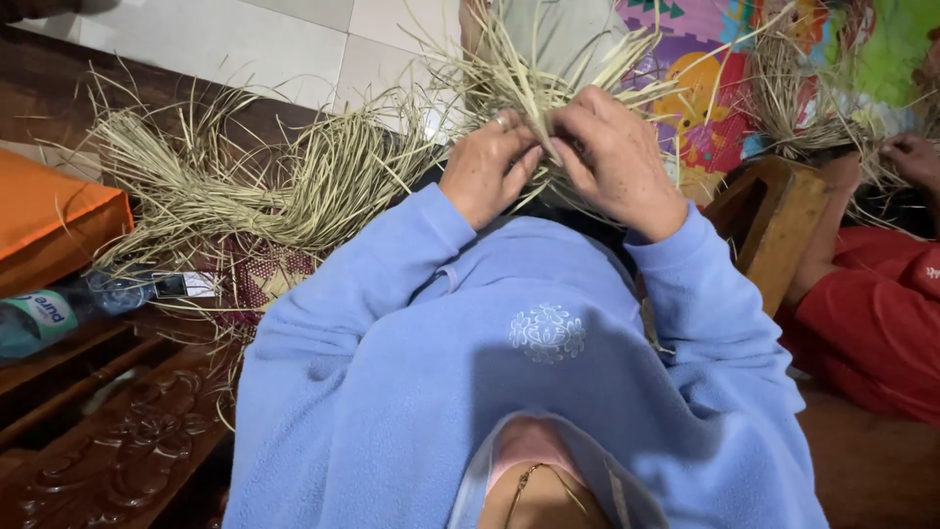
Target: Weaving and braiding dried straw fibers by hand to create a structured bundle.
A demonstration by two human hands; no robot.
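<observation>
We note the bundle of dried straw strands held up in front of our chest, just above and between both hands. The material looks light, thin and springy: loose ends fan out past the fingertips in all directions. We judge it stiff along its length but easy to bend, brittle if creased sharply, and likely to slide strand over strand. The best hold appears to be at the gathered crossing point, where strands are already pinched together, not at the free tips.

Left hand: fingers curled in, closed on strands at the crossing; a ring shows on one finger. How many strands sit under the fingers we cannot tell.

Right hand: touching the left hand, fingers bent and pinching the same gathered point from the other side. Both hands are mostly closed; the thumbs are hidden behind the straw.

Further left of the left hand, and lower, a larger loose heap of straw lies spread over a dark carved wooden bench. Beyond that heap sit an orange cushion and a plastic bottle lying on its side.

Well right of the right hand, another person's hand works a separate straw bundle; that person wears a red garment. A colourful patterned mat lies beyond both of our hands.
</observation>
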